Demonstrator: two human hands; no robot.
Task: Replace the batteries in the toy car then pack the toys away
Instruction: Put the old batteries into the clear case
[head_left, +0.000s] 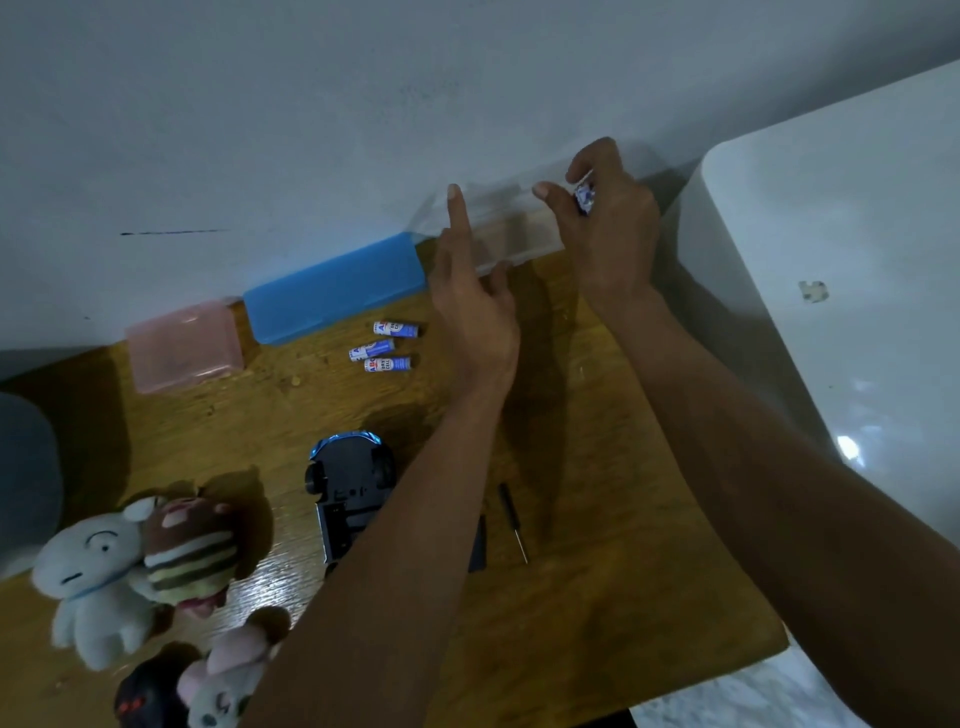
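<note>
Right grip clutching batteries, clear case

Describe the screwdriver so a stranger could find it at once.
On the wooden table, look just right of the upturned toy car, between the person's two forearms. The screwdriver lies there: thin, black-handled, with a bare metal shaft, slimmer than the flat black piece beside it.

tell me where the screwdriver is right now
In the head view the screwdriver lies on the wooden table in the gap between the two forearms, right of the upturned toy car.
</note>
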